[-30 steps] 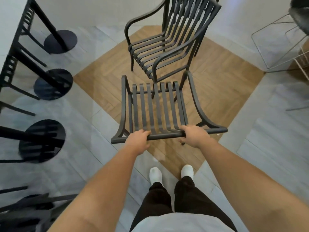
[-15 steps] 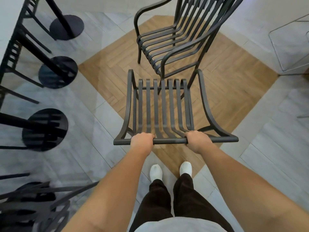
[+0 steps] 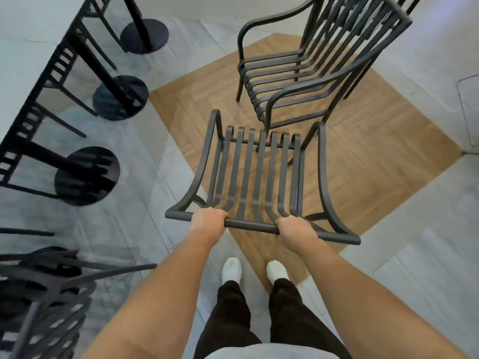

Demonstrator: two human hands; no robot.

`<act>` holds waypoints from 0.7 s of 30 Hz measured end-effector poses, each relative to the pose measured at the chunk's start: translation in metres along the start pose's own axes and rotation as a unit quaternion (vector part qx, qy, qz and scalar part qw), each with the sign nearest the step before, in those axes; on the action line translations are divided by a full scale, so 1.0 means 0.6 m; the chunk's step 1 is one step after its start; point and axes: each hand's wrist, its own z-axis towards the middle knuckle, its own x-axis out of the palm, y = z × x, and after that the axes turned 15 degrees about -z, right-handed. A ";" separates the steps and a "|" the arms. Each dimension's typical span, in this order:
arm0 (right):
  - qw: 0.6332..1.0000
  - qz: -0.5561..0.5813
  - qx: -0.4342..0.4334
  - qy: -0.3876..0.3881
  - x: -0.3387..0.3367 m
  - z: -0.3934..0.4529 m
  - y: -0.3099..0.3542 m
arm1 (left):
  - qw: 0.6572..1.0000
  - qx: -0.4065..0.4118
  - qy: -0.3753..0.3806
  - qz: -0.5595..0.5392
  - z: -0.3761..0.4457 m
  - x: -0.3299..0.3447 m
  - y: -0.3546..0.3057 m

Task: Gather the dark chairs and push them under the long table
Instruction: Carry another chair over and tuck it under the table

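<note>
A dark slatted metal chair (image 3: pixel 255 174) stands right in front of me, seen from above its back. My left hand (image 3: pixel 207 222) and my right hand (image 3: pixel 295 230) both grip the top rail of its backrest. A second dark armchair (image 3: pixel 305 73) stands just beyond it on the wood floor patch, its front leg close to the held chair's seat. The long white table (image 3: pixel 23 47) runs along the far left, with dark chairs (image 3: pixel 64 81) tucked under its edge.
Round black table bases (image 3: pixel 86 176) (image 3: pixel 120 97) (image 3: pixel 143 35) sit on the grey tiles at left. Another dark slatted chair (image 3: pixel 44 294) fills the lower left corner. A thin wire frame (image 3: pixel 466 112) stands at the right edge. My white-socked feet (image 3: pixel 255 270) are behind the held chair.
The view has shifted: the held chair, the armchair and the table bases all sit further right and closer. Both hands keep their grip on the backrest rail.
</note>
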 end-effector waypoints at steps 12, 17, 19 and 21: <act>0.987 -0.103 -0.122 -0.028 0.061 -0.051 -0.042 | 0.989 -0.116 -0.053 -0.080 -0.127 0.106 -0.080; 0.979 -0.136 -0.147 -0.049 0.095 -0.072 -0.055 | 0.980 -0.162 -0.072 -0.093 -0.180 0.159 -0.118; 0.974 -0.150 -0.159 -0.054 0.102 -0.079 -0.057 | 0.975 -0.182 -0.075 -0.108 -0.196 0.179 -0.131; 0.969 -0.165 -0.170 -0.064 0.110 -0.085 -0.060 | 0.971 -0.195 -0.083 -0.115 -0.210 0.197 -0.143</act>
